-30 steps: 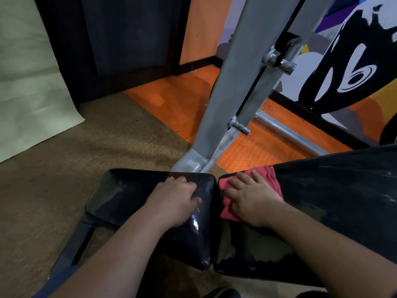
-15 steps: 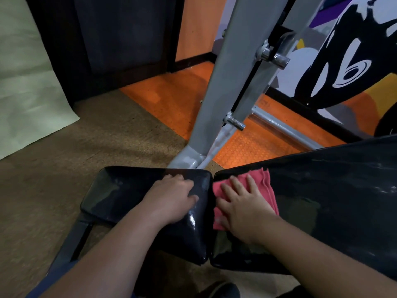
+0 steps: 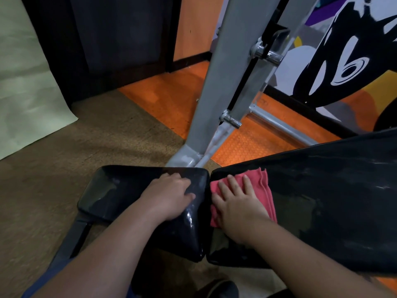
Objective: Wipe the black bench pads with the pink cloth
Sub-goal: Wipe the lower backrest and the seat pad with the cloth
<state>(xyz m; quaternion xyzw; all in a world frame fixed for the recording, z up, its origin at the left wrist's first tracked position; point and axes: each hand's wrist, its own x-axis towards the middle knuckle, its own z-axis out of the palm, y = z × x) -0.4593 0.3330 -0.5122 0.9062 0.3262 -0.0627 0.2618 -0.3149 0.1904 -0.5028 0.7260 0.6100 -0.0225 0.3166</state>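
Two black bench pads lie end to end: a small seat pad (image 3: 111, 190) on the left and a long back pad (image 3: 322, 201) on the right. A folded pink cloth (image 3: 263, 186) lies on the left end of the back pad, next to the gap. My right hand (image 3: 236, 203) presses flat on the cloth with its fingers spread. Resting on the seat pad's right part is my left hand (image 3: 169, 194), with its fingers bent over the far edge.
A grey metal frame post (image 3: 223, 87) rises just behind the pads, with bolts and a crossbar (image 3: 283, 125) low on the right. Brown carpet (image 3: 64, 168) covers the floor on the left, orange rubber flooring (image 3: 176, 97) lies behind. A painted wall (image 3: 343, 61) stands at the right.
My right hand has slid the pink cloth left toward the gap between the pads. My left hand has stayed on the seat pad.
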